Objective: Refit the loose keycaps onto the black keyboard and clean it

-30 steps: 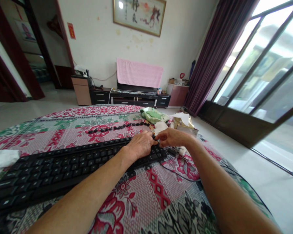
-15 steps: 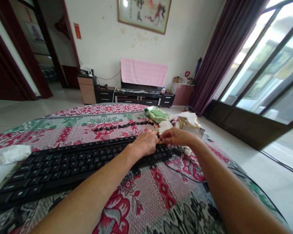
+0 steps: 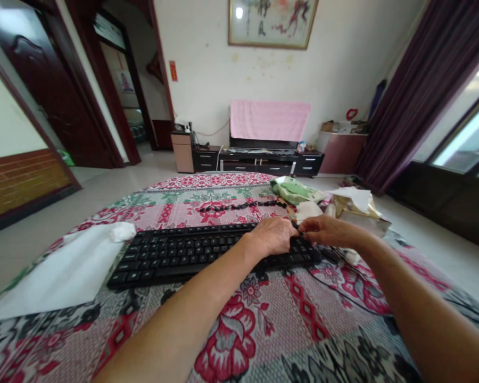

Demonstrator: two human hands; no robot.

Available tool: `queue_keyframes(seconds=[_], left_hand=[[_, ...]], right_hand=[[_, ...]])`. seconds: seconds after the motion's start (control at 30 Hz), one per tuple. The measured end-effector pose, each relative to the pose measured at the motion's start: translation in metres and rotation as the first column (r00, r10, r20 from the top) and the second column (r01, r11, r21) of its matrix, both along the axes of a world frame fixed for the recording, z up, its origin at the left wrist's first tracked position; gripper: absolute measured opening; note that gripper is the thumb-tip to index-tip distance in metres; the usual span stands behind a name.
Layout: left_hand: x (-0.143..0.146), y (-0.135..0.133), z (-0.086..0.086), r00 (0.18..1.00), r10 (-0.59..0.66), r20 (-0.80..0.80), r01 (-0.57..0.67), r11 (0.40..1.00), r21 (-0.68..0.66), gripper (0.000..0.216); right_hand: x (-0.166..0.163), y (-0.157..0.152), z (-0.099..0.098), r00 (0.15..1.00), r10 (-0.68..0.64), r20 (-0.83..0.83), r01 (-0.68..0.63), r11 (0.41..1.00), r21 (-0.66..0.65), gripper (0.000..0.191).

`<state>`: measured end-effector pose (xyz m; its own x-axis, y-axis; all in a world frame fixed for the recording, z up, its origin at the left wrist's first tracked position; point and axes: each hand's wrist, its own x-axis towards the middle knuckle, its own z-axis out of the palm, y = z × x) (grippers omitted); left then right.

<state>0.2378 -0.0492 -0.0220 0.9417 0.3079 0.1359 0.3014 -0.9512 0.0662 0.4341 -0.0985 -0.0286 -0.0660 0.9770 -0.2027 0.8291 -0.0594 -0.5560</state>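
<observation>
A black keyboard lies across a floral tablecloth. My left hand rests palm down on its right end, fingers curled over the keys and holding it down. My right hand meets it from the right, fingertips pinched together at the keyboard's far right corner. What sits between those fingertips is hidden. Beyond the keyboard, a row of loose black keycaps lies on the cloth.
A white sheet with a crumpled tissue lies left of the keyboard. A green packet and a paper bag sit at the far right. A thin black cable trails right of the keyboard.
My head has turned left, so the doorway and white sheet show more and the window less. Both hands stay at the keyboard's right end.
</observation>
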Motion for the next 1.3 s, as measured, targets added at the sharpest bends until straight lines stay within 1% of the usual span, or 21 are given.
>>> queue_keyframes(seconds=[0.1,0.17,0.27,0.37,0.43,0.47,0.5,0.57,0.6,0.63,0.7,0.77,0.83,0.9,0.97,1.03,1.1,1.23,1.3], left_hand=[[-0.02,0.0,0.0,1.0,0.008,0.026,-0.008,1.0,-0.002,0.036],[-0.039,0.004,-0.001,0.998,0.038,0.057,-0.039,0.999,0.002,0.038],[-0.078,0.014,-0.002,0.988,0.126,0.09,-0.126,0.992,-0.007,0.04],[-0.125,0.03,0.0,0.964,0.244,0.1,-0.242,0.97,-0.034,0.04],[-0.156,0.042,0.002,0.92,0.384,0.081,-0.382,0.923,-0.042,0.039],[-0.17,0.049,0.003,0.877,0.473,0.084,-0.471,0.881,-0.037,0.039],[-0.182,0.055,0.004,0.841,0.536,0.076,-0.534,0.844,-0.037,0.038],[-0.203,0.066,0.005,0.777,0.628,0.047,-0.626,0.778,-0.048,0.036],[-0.21,0.071,0.005,0.755,0.654,0.044,-0.652,0.756,-0.059,0.036],[-0.216,0.075,0.004,0.735,0.677,0.046,-0.673,0.736,-0.071,0.035],[-0.224,0.08,0.002,0.704,0.709,0.039,-0.703,0.704,-0.097,0.034],[-0.227,0.083,-0.001,0.692,0.721,0.023,-0.715,0.69,-0.115,0.033],[-0.228,0.085,-0.005,0.693,0.72,0.012,-0.713,0.689,-0.13,0.033],[-0.229,0.086,-0.008,0.694,0.72,0.014,-0.71,0.688,-0.152,0.033],[-0.231,0.088,-0.011,0.694,0.72,0.023,-0.706,0.686,-0.174,0.034],[-0.232,0.089,-0.012,0.7,0.714,0.03,-0.698,0.692,-0.185,0.035],[-0.233,0.089,-0.012,0.704,0.709,0.037,-0.692,0.697,-0.19,0.036],[-0.232,0.088,-0.01,0.691,0.722,0.046,-0.701,0.683,-0.206,0.036],[-0.232,0.088,-0.01,0.687,0.724,0.056,-0.698,0.68,-0.225,0.035]], right_hand=[[0.004,0.001,-0.009,0.997,-0.048,-0.052,0.049,0.998,0.025,0.016],[0.005,0.002,-0.015,0.995,-0.077,-0.07,0.081,0.995,0.055,0.013],[0.003,0.001,-0.02,0.994,-0.1,-0.053,0.106,0.988,0.11,0.013],[-0.003,-0.001,-0.016,0.997,-0.076,-0.032,0.08,0.989,0.122,0.014],[-0.007,-0.002,-0.009,0.998,-0.051,0.023,0.048,0.992,0.116,0.015],[-0.008,-0.003,-0.005,0.997,-0.039,0.069,0.031,0.994,0.108,0.016],[-0.01,-0.003,0.001,0.991,-0.034,0.128,0.021,0.994,0.103,0.017],[-0.015,0.0,0.013,0.961,-0.06,0.269,0.022,0.99,0.139,0.018],[-0.021,0.003,0.02,0.937,-0.087,0.338,0.025,0.982,0.185,0.018],[-0.029,0.008,0.027,0.908,-0.133,0.397,0.027,0.965,0.262,0.018],[-0.057,0.024,0.039,0.883,-0.154,0.444,-0.019,0.932,0.362,0.02],[-0.098,0.046,0.044,0.876,-0.086,0.475,-0.125,0.91,0.395,0.022],[-0.144,0.071,0.041,0.873,-0.023,0.487,-0.22,0.873,0.435,0.024],[-0.185,0.096,0.033,0.87,0.034,0.493,-0.288,0.845,0.451,0.027],[-0.215,0.118,0.022,0.871,0.068,0.487,-0.304,0.852,0.425,0.029],[-0.232,0.136,0.012,0.862,0.055,0.504,-0.277,0.884,0.376,0.029],[-0.24,0.148,0.007,0.848,0.037,0.528,-0.249,0.908,0.337,0.029],[-0.245,0.159,0.004,0.825,0.045,0.563,-0.252,0.922,0.295,0.026],[-0.248,0.16,0.003,0.813,0.062,0.579,-0.276,0.916,0.29,0.026]])
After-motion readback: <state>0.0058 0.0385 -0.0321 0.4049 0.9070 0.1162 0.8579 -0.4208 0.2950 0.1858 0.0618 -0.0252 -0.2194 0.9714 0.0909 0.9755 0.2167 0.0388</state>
